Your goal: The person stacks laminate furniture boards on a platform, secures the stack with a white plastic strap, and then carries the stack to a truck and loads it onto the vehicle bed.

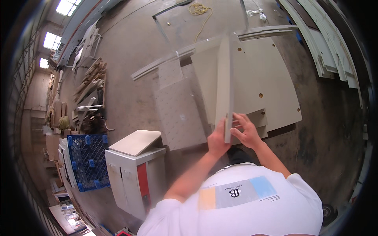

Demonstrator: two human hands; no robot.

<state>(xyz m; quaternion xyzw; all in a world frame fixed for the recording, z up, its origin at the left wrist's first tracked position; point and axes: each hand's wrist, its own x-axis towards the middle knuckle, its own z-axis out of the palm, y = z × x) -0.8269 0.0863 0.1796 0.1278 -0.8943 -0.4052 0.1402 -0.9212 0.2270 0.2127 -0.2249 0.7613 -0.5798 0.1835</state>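
Fingers (pixel 221 125) of left hand (pixel 218 142), partly hidden, grip a pale board (pixel 225 86); right hand (pixel 248 133) touches it, fingers spread.

Now spotting, below the grip of the left hand (pixel 217 143), bold black letters (pixel 235 192) and small capitals on a grey, orange and blue print (pixel 249 192) across a white shirt (pixel 267 216).

Left hand (pixel 217 141) holds near end of long pale board (pixel 224 86); right hand (pixel 248 133) at board's right edge. White cabinet (pixel 128 187) left of board, holed panel (pixel 271 70) right.
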